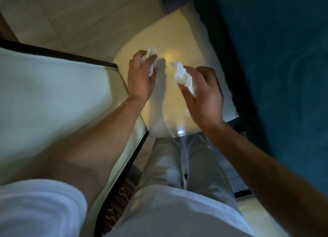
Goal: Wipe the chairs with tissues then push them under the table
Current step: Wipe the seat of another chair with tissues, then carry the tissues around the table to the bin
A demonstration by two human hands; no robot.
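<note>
A chair with a glossy cream seat (177, 41) stands right in front of me, seen from above. My left hand (141, 77) holds a crumpled white tissue (153, 59) over the seat's left part. My right hand (204, 93) grips a second crumpled white tissue (183, 77) over the seat's middle. Both hands hover close together above the seat; whether the tissues touch it I cannot tell. A second cream chair (53, 98) with a dark frame stands close on the left, under my left forearm.
A dark teal surface (284, 59), perhaps the table's cloth, fills the right side beside the chair. Pale floor tiles (71, 14) lie beyond the chairs. My legs in light trousers (177, 165) stand against the seat's near edge.
</note>
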